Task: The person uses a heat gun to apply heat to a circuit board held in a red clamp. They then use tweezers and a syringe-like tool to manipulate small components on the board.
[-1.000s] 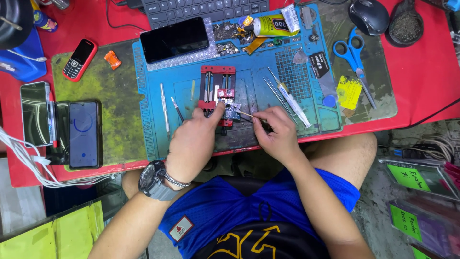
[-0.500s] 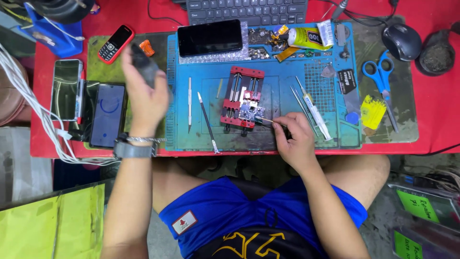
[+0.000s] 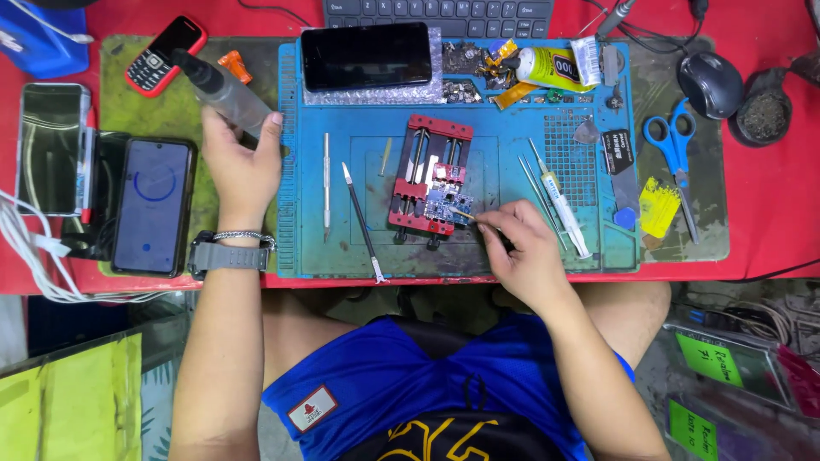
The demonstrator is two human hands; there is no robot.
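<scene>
A red clamp fixture (image 3: 430,175) stands on the blue work mat (image 3: 487,248) and holds a small blue circuit board (image 3: 446,205). My right hand (image 3: 523,252) pinches a thin stick-like tool (image 3: 465,213) whose tip touches the board's right edge. Over the green mat (image 3: 137,111) at the left, my left hand (image 3: 241,158) grips a grey squeeze bottle (image 3: 220,90) with a dark nozzle, tilted toward the upper left. A watch and a bracelet sit on that wrist.
On the blue mat lie a black phone (image 3: 366,55), a scalpel (image 3: 362,218), a metal pry tool (image 3: 325,183), a syringe (image 3: 562,205) and a yellow glue tube (image 3: 553,68). Phones (image 3: 154,205) lie left, a red keypad phone (image 3: 162,53) above. Blue scissors (image 3: 670,141) and a mouse (image 3: 711,84) sit right.
My left hand left the clamp, reached to the left mat, and now holds the grey bottle lifted nearer the blue mat. My right hand stays at the board with its tool.
</scene>
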